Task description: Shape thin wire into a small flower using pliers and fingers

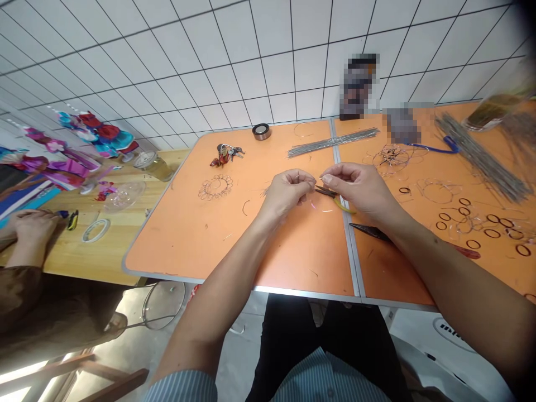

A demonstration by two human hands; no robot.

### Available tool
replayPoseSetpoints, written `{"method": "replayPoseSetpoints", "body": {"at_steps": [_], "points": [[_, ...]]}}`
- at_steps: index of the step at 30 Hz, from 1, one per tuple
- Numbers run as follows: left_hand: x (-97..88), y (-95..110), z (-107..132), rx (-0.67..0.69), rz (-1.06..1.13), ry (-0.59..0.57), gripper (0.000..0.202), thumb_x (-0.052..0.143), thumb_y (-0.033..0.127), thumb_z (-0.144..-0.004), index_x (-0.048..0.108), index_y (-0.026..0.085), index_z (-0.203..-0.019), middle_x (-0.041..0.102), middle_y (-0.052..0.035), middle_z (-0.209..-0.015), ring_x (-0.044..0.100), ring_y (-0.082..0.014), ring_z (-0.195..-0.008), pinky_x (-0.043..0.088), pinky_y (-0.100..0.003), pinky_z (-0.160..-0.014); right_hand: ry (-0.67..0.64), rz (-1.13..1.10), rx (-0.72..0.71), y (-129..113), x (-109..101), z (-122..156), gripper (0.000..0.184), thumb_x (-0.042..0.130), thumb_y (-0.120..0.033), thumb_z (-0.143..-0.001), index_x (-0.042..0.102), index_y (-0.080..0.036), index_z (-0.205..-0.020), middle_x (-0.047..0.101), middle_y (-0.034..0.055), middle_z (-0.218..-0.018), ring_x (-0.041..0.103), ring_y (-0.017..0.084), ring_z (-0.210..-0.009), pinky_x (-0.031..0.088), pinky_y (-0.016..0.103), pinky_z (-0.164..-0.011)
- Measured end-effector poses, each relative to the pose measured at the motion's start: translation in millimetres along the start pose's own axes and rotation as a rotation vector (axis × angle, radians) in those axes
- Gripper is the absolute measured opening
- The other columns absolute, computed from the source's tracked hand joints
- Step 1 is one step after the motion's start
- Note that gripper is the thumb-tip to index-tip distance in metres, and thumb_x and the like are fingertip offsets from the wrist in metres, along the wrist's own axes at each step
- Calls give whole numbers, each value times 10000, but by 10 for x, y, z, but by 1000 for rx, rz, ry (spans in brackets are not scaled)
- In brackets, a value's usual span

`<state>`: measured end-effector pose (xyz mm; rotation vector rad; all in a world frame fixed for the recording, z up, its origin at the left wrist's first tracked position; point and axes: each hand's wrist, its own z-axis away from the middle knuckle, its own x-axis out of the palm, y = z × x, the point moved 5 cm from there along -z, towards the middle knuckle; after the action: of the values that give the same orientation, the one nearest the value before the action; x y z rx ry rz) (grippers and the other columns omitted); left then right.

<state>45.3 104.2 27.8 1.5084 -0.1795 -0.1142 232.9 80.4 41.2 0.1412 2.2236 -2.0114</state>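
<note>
Over the orange table, my left hand (285, 192) and my right hand (355, 184) are close together, fingertips pinched. A thin wire seems to be held between them, though it barely shows. Just under my right fingers lie pliers with a yellow handle (345, 206), partly hidden. A dark pointed tool (371, 230) lies below my right wrist. Some fine wire ends (264, 192) poke out beside my left hand. Further left rests a looped wire ring (215, 187), flower-like in outline.
Behind my hands lies a bundle of straight wires (333, 143), with a roll of black tape (262, 132) to its left. Several dark rings (473, 244) and a thicker wire bundle (481, 156) are at right. Another person's hand (36, 226) is at the wooden table (121, 240).
</note>
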Motion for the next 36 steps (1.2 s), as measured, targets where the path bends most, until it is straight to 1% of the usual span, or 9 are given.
{"method": "replayPoseSetpoints", "body": {"at_steps": [3,6,9,13,17,22,26,30,36], "points": [[33,-11,2,9,-37,-43,78,794,213,-696,763,192,-764,697,13,-720,505,-77,-579,389,-241,-560,-12,102,-51,-21,24,-4,93,885,-318,-886,842,-236,-888,816,41,-899,691,208,-832,553,353,-772],[39,-25,2,-5,-9,-55,132,818,219,-698,779,199,-822,728,7,-749,513,-83,-591,396,-248,-571,2,110,-59,10,39,-11,56,867,-271,-878,823,-237,-872,805,36,-878,689,203,-812,542,347,-754],[30,-38,3,-30,43,-49,170,837,243,-722,781,211,-880,779,-22,-794,541,-103,-612,420,-259,-594,50,52,-26,28,24,-5,71,859,-246,-887,803,-245,-843,800,44,-884,709,209,-832,574,341,-763],[33,-46,8,-68,57,-57,143,848,300,-768,770,213,-850,793,-50,-805,534,-117,-622,408,-267,-599,108,26,-14,5,-1,9,102,852,-222,-897,787,-252,-825,766,40,-853,675,198,-794,564,331,-724],[42,-32,24,-87,35,-67,135,832,330,-800,761,215,-799,792,-54,-796,532,-122,-637,403,-264,-619,123,18,-22,-8,4,8,119,841,-197,-903,778,-253,-819,749,31,-835,648,188,-768,540,332,-714],[57,-10,40,-39,6,-89,162,812,335,-814,742,212,-735,785,-41,-778,539,-119,-661,408,-258,-649,139,-13,-30,-7,2,7,107,836,-179,-902,780,-243,-837,753,28,-854,662,180,-779,526,333,-741],[72,-10,25,37,30,-113,232,873,382,-847,757,202,-757,787,-39,-772,550,-112,-669,436,-262,-678,124,5,-39,1,-6,1,97,842,-204,-899,782,-244,-834,760,29,-851,671,185,-783,536,337,-742],[67,-40,0,70,41,-111,287,926,447,-867,793,201,-802,794,-44,-783,578,-121,-687,459,-273,-696,112,19,-44,12,-5,1,103,863,-240,-896,786,-252,-828,772,37,-851,681,200,-795,559,342,-736],[60,-49,-11,103,38,-84,263,935,432,-911,824,206,-838,757,-26,-742,568,-124,-677,455,-278,-690,117,21,-39,13,-8,11,95,858,-226,-896,792,-248,-831,772,38,-859,661,182,-772,546,334,-715]]}}
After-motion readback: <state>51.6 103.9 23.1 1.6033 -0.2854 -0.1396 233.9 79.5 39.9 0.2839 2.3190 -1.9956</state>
